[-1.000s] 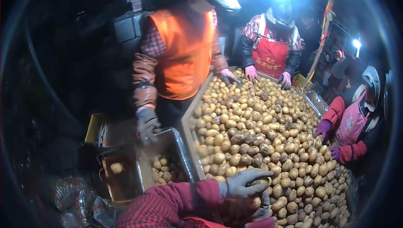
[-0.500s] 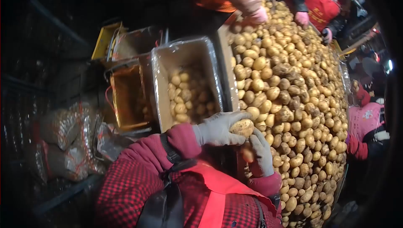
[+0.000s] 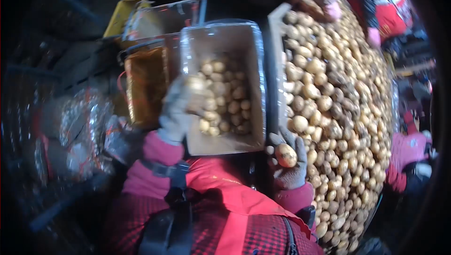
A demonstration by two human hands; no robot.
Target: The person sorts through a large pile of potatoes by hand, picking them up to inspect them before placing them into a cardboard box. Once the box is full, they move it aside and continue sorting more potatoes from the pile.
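Note:
My left hand [image 3: 173, 114], in a grey glove and blurred by motion, is over the left rim of a plastic-lined cardboard box [image 3: 224, 147]. A pale potato [image 3: 195, 84] is at its fingertips. Loose potatoes [image 3: 220, 90] lie on the bottom of that box. My right hand [image 3: 287, 176], gloved too, is at the near left edge of a large potato heap [image 3: 343, 147]. It cradles a yellow potato [image 3: 285, 155] in the palm, with the fingers partly curled around it.
A raised board edge [image 3: 276, 67] runs between box and heap. Left of the box stand an orange-lined crate [image 3: 146, 83] and a yellow crate [image 3: 121, 18]. Filled plastic bags [image 3: 82, 133] lie farther left. Co-workers' gloved hands [image 3: 332, 11] reach into the far end of the heap.
My hands have moved apart. The left has swung left with a potato to the box's rim, while the right stays by the heap, now palm up with a potato. The view has shifted slightly.

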